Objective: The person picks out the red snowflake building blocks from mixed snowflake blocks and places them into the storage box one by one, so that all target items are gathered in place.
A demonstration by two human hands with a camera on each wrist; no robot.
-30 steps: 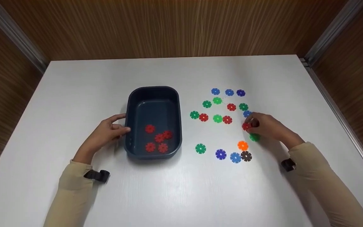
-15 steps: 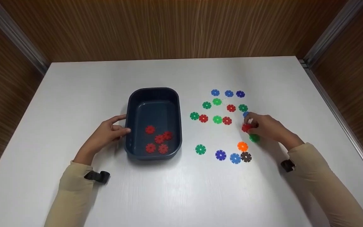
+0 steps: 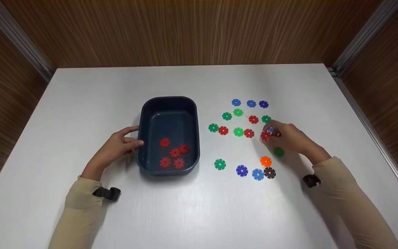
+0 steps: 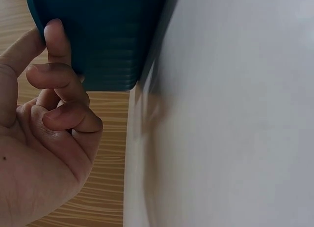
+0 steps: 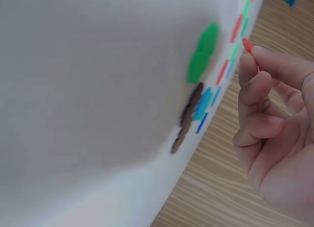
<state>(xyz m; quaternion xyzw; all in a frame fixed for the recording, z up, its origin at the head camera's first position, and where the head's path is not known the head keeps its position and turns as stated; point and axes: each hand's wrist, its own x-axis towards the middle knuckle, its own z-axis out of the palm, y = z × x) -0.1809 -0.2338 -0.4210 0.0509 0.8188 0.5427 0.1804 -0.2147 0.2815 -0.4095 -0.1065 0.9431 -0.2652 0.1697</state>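
Wood-grain panels [image 3: 185, 34] enclosed a white table [image 3: 171, 214] at left, right and far, with two beige sleeves [image 3: 81, 211] along its near side. One dark blue tray [image 3: 171, 126] sat just left of centre, the left hand [image 3: 114, 148] pinching its left wall between thumb and forefinger. The right hand [image 3: 290, 138], fingertips nearly meeting its thumb, held one red disc [image 3: 265, 136] tilted off the table, right of the tray. Five red discs [image 3: 164, 142] lay in the tray's near half; across the table's right lay seven green discs [image 3: 220, 164], six blue discs [image 3: 258, 174], three loose red discs [image 3: 249, 133], one orange disc [image 3: 266, 161] and one dark brown disc [image 3: 269, 172].
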